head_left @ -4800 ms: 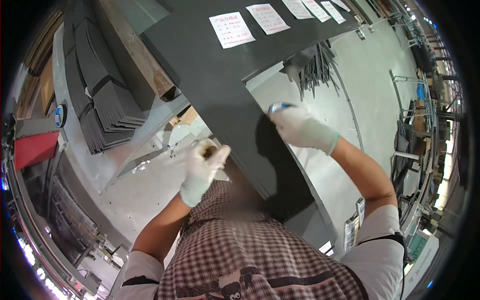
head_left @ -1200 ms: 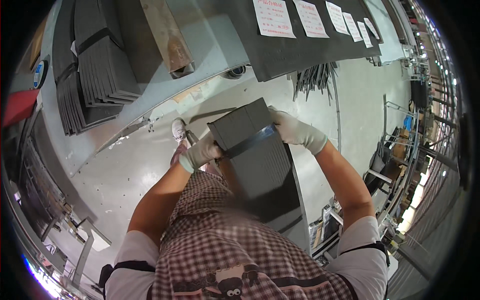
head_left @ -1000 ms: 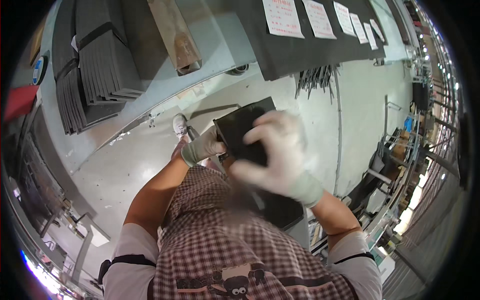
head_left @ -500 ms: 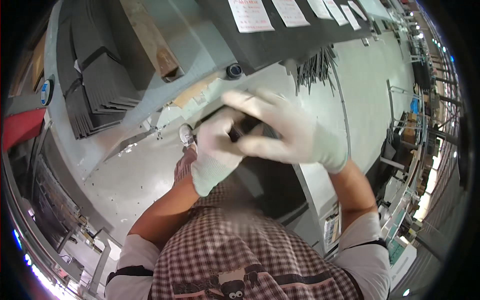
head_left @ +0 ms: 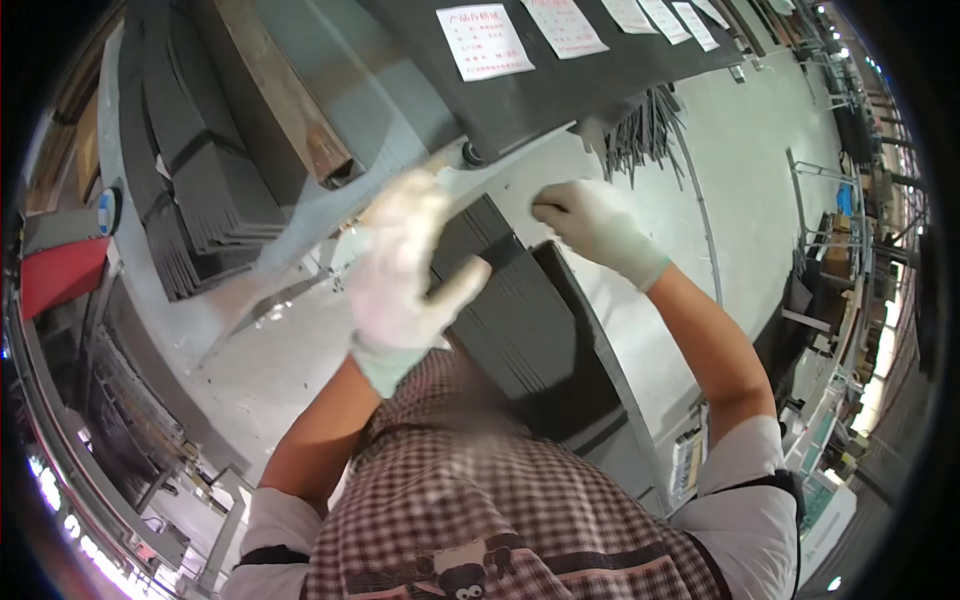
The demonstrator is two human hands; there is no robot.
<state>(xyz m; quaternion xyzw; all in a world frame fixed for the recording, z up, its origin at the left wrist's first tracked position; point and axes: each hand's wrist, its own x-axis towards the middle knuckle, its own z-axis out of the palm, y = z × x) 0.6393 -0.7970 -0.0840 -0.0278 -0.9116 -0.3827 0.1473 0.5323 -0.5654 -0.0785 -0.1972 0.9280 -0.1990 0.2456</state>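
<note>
My left hand [head_left: 400,290], in a white knit glove, is raised with its thumb held away from the fingers. It is slightly blurred and holds nothing that I can see. To its right, my gloved right hand [head_left: 595,225] has its fingers curled together; whether anything sits in them is hidden. Below and between the hands lies a stack of dark grey flat sheets [head_left: 530,310], with a dark band across its far part. Both hands appear above the stack, the left over its left side and the right beyond its far right corner.
On the grey table [head_left: 385,110] at the far left lie banded dark grey sheets [head_left: 225,195] and a long wooden bar [head_left: 285,90]. White printed papers [head_left: 485,42] lie on a dark surface at the back. Thin dark strips [head_left: 640,135] hang beside it. A red panel [head_left: 62,275] is at left.
My hands were close together over the stack and have moved apart. The left has opened and shifted left, the right has moved right and curled its fingers. More of the stack shows.
</note>
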